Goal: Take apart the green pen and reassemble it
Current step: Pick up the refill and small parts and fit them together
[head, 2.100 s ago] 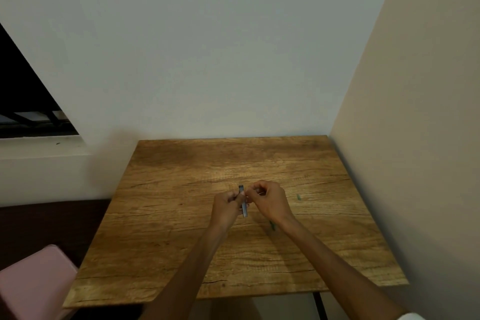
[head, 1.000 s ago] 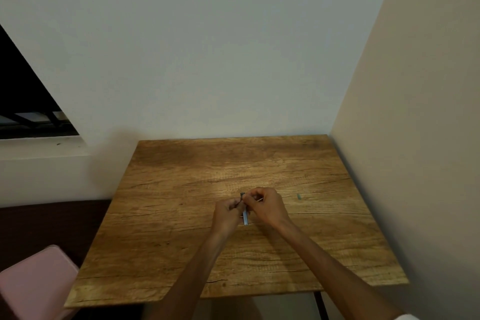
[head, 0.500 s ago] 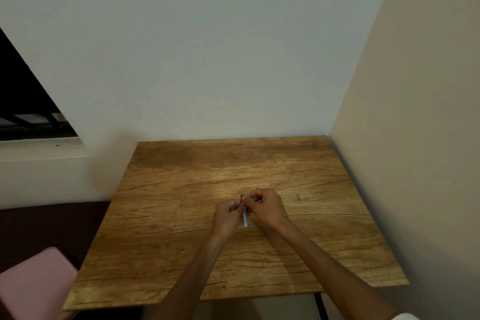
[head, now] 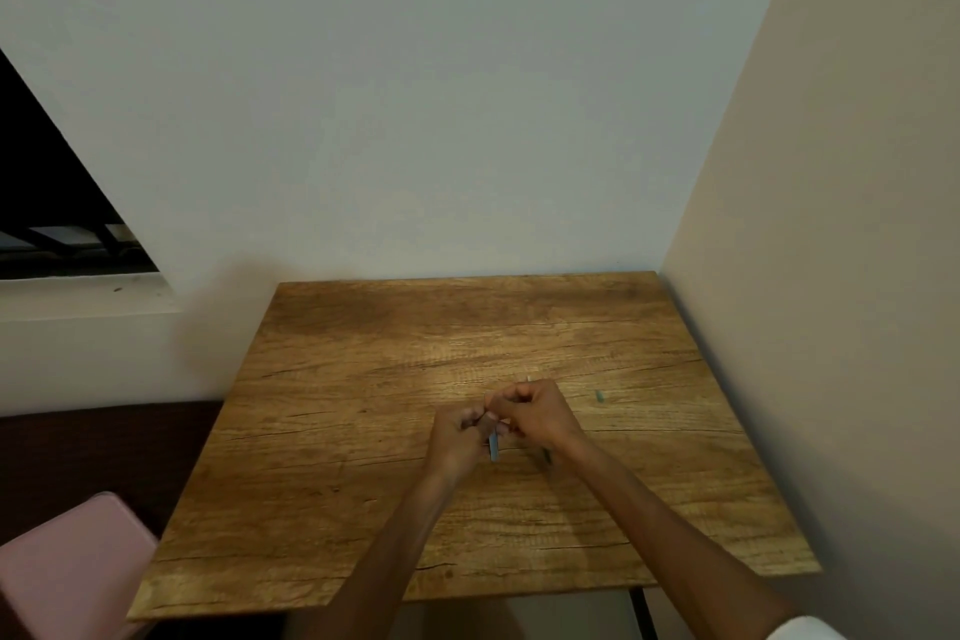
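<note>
My left hand (head: 460, 437) grips the pen barrel (head: 493, 447), whose pale blue-green lower end points down toward me below the fingers. My right hand (head: 535, 413) is closed just right of it and pinches the barrel's upper end, with a thin pale tip (head: 528, 379) poking up behind the knuckles. The two hands touch over the middle of the wooden table (head: 363, 483). A small green pen piece (head: 600, 396) lies on the table to the right of my right hand. A dark green sliver (head: 546, 455) shows under my right wrist.
The table stands in a corner, with a white wall behind and a beige wall along its right edge. A pink seat (head: 67, 566) stands at the lower left, beside the table's front left corner. A dark window opening (head: 47, 203) is at the far left.
Both hands have stayed together over the table's middle. The barrel has dropped lower in my left hand, and my right hand has shifted slightly up over its top end.
</note>
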